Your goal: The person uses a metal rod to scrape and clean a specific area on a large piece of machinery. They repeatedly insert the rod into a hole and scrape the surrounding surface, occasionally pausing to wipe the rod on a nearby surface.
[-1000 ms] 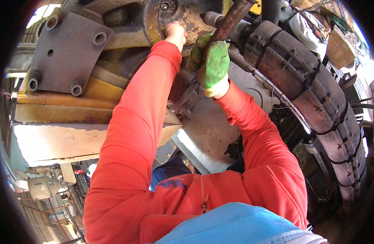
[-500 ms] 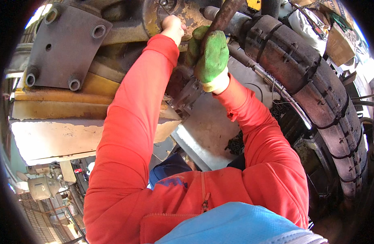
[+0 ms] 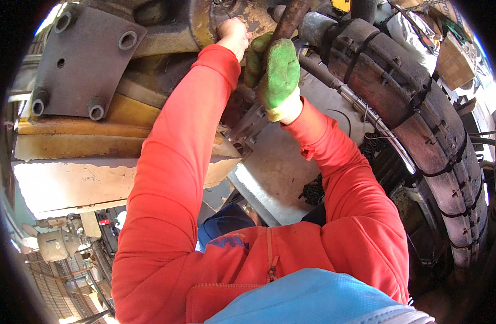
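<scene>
Nearest the viewer, a blue cloth [image 3: 307, 299] overlaps the front of the person's red jacket [image 3: 291, 251], whose zip is visible. Beyond the jacket, a grey metal sheet [image 3: 283, 173] lies between the forearms, with a dark chain [image 3: 313, 190] heaped on its right side, near the right sleeve. To the left stands a pale block [image 3: 78, 186], its upper edge chipped, and just beyond it runs a yellow beam [image 3: 86, 128] with worn paint. Above the beam, at far left, sits a brown plate [image 3: 86, 62], tilted, carrying four short tubes near its corners and one small hole. To the right, a bright rod [image 3: 375, 121] slants alongside a large dark segmented ring [image 3: 404, 97], which curves from far centre to near right. The right hand [image 3: 277, 73], in a green glove, is closed around a dark bar [image 3: 291, 19]; the bar leans to the far right beyond the grip. The bare left hand [image 3: 233, 36] is curled at the casting [image 3: 259, 21], just left of the glove; whether it grips anything cannot be determined. At far right, a white bag [image 3: 412, 38] and a carton [image 3: 454, 62] are noted beyond the ring.
</scene>
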A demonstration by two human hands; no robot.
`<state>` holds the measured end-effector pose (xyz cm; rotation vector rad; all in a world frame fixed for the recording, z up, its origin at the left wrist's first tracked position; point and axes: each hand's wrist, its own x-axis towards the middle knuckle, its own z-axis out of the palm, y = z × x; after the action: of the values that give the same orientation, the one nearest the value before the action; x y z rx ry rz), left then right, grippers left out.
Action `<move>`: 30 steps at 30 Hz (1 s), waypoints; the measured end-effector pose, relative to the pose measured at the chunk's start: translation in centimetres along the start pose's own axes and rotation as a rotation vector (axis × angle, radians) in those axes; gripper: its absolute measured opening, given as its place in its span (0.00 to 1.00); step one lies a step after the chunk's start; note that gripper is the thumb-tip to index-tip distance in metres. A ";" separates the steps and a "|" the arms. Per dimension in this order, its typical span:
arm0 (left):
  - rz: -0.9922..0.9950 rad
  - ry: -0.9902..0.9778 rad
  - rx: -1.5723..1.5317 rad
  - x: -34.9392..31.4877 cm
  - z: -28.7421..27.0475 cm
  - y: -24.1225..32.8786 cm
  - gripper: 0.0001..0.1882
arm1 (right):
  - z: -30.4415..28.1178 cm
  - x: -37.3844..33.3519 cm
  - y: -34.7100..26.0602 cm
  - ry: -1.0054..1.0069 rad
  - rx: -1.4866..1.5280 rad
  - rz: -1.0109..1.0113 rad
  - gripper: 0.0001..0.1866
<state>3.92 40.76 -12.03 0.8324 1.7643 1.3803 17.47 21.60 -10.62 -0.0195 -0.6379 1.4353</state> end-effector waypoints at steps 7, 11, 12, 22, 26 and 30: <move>-0.046 0.066 -0.090 -0.3 0.4 0.7 0.12 | -0.7 0.3 0.5 0.069 -0.524 -0.136 0.20; -0.069 -0.001 -0.190 -0.7 0.5 0.6 0.06 | -1.3 0.4 0.9 0.066 -0.705 -0.074 0.07; -0.053 -0.011 -0.167 -0.7 0.4 0.6 0.05 | -1.4 0.4 0.9 0.079 -0.622 -0.065 0.07; -0.064 -0.017 -0.232 -0.9 0.6 1.0 0.08 | -1.9 0.5 2.3 0.050 -0.142 -0.021 0.11; -0.059 0.011 -0.237 -1.9 1.1 1.5 0.06 | -4.4 1.0 4.5 0.060 -0.540 -0.169 0.08; -0.049 -0.020 -0.249 -2.5 1.0 2.1 0.06 | -6.1 1.2 6.3 0.099 -0.841 -0.235 0.09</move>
<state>6.16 39.57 -9.76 0.6611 1.5474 1.5156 14.31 25.97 -17.67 -0.6491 -1.0814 0.8548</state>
